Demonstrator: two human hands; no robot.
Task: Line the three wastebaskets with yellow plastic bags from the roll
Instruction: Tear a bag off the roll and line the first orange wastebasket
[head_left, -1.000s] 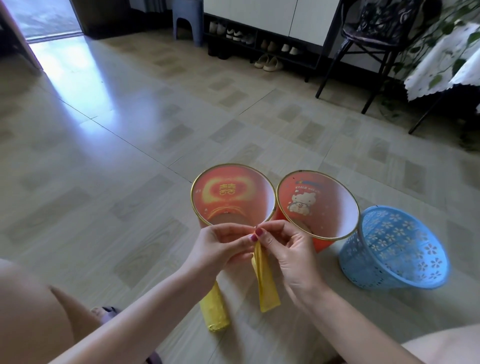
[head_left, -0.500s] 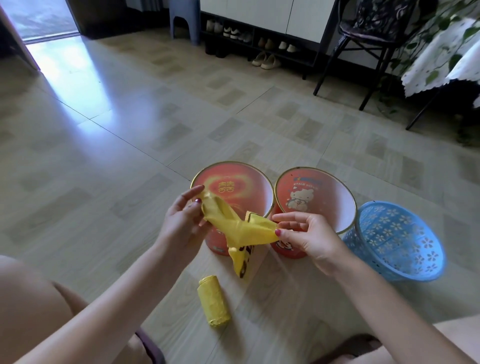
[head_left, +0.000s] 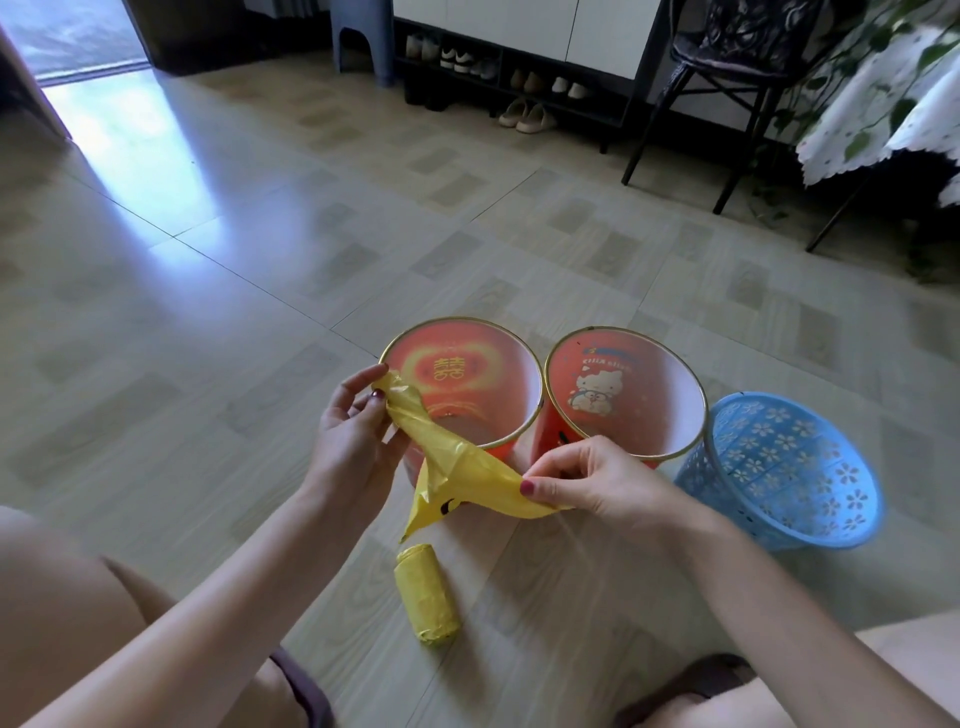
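Bag (head_left: 457, 467) stretches slantwise from far-left to near-right, pinched between left hand (head_left: 353, 441) and right hand (head_left: 597, 483), just before the left red bin (head_left: 524, 415), nearest the left hand.

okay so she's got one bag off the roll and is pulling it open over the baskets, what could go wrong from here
The yellow bag is thin and stretched between the left hand and right hand; a harder pull might tear it instead of opening it.

The roll lies loose on the floor by her knee and could get nudged away.

The blue basket sits tilted and may tip during lining.
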